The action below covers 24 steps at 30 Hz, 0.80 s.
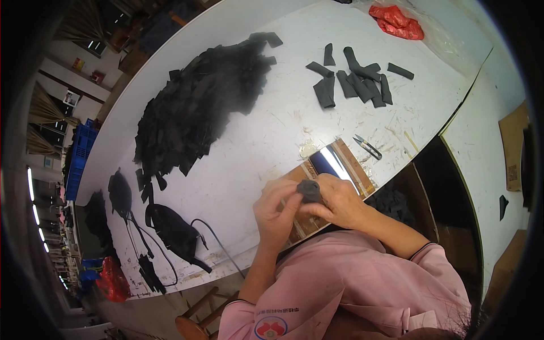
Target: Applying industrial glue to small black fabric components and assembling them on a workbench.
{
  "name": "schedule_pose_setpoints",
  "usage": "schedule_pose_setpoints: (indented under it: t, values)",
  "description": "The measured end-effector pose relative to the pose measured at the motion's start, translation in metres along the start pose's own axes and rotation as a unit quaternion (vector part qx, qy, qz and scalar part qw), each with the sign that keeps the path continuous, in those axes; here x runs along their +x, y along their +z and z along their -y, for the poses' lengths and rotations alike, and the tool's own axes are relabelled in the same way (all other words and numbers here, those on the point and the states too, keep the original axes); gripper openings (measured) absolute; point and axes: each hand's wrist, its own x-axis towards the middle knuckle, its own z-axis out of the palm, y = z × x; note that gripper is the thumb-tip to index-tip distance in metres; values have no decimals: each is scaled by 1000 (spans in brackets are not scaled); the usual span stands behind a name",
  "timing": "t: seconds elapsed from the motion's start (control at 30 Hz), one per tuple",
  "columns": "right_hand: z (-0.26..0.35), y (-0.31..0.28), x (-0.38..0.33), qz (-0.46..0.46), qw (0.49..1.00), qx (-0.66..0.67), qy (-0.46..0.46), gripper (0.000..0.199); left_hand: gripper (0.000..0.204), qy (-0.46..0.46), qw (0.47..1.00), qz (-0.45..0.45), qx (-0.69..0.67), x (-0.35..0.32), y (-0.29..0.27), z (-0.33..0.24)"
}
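Observation:
Above the near edge of the white table, both my hands are closed on one small black rolled piece of fabric (310,191). My left hand (276,211) pinches its left side between thumb and fingers. From the other side my right hand (339,202) grips it, the thumb lying under the piece. Most of the fabric is hidden by my fingers. Beneath my hands lies a wooden board (347,156) with a shiny metal plate (330,161) set on it. A pair of thread snips (368,147) rests just beyond the board's right side.
A large heap of black fabric pieces (198,107) covers the table's far left. Several black rolled pieces (360,82) lie at the far right, near a red plastic bag (396,22). Dark bags with straps (171,229) sit at the left. A wooden stool (192,323) stands below.

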Motion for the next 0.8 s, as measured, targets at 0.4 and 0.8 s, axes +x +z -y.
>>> schedule_pose_setpoints:
  t: [0.4, 0.8]
  values:
    - [-32, 16, -1, 94, 992, -80, -35, 22, 14, -71, 969, -62, -230, -14, 13, 14]
    - [-33, 26, -11, 74, 995, -64, -5, 20, 12, -87, 989, 73, -96, 5, 19, 29]
